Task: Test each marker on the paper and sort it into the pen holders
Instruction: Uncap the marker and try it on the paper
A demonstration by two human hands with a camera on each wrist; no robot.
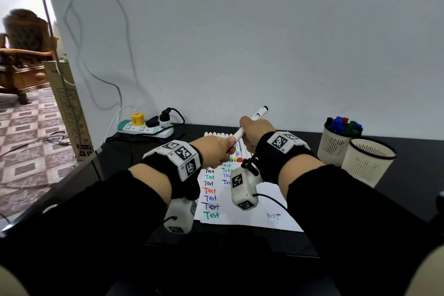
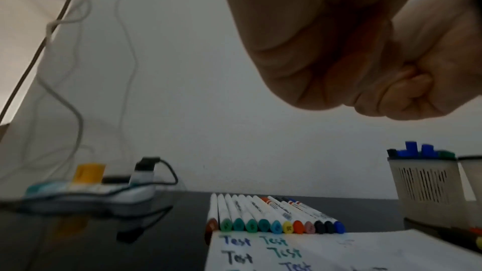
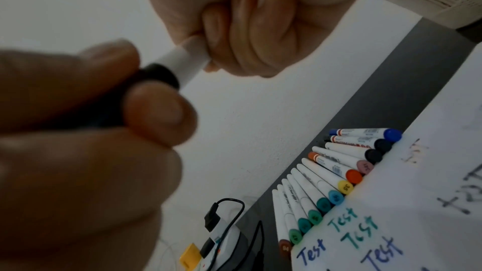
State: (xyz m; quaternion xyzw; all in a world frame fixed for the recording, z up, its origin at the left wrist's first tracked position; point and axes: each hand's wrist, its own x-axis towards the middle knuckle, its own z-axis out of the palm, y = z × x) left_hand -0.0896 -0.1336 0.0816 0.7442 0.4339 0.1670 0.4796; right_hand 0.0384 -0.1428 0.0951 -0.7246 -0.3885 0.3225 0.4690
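1. Head view: the right hand closes its grip around the middle of a white marker, held up over the table. The barrel slants, its black-tipped far end sticking out above the fist toward the wall. Its near end runs down into the left hand, whose thumb and fingers pinch it. The two hands are nearly touching above the row of markers that lies at the far edge of the paper. The paper carries "Test" written in several colours. At the right stand two pen holders, touching: the far pen holder holds capped markers, and the near pen holder shows none inside.

2. Left wrist view: the left hand hangs overhead as a tight curl. The held marker is hidden inside it. Below, the row of markers lies side by side, coloured caps against the paper edge.

3. Right wrist view: the right hand is wrapped in a fist on the white barrel of the marker. The left hand, blurred and close, pinches the black cap. The cap is seated on the barrel just outside the right fist.
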